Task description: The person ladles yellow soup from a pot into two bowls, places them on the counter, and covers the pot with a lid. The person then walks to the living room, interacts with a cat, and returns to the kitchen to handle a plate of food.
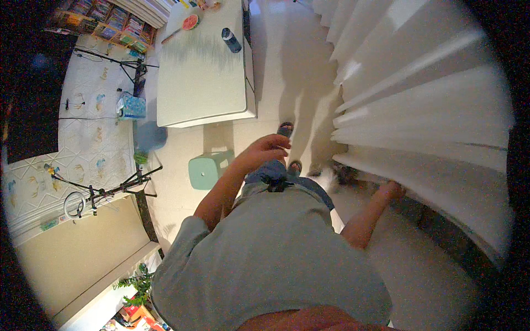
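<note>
My right hand (391, 190), somewhat blurred, is closed on the edge of a long white curtain (422, 111) at the right. A dark gap (430, 227) shows along the curtain's edge below it. My left hand (270, 148) hangs in front of my blue shorts (306, 184), its fingers a little apart and nothing in it. Beneath it, on the pale floor, are my feet in dark sandals (285, 130). A blurred black and white furry shape (329, 177), which may be a cat, is between my legs and the curtain.
A green plastic stool (207, 171) stands left of me. Ahead is a white table (203, 91) bearing a dark bottle (231, 40) and a red, green-rimmed round object (190, 22). Black stands (120, 188), a ring light (75, 205) and a tissue pack (131, 106) line the left wall.
</note>
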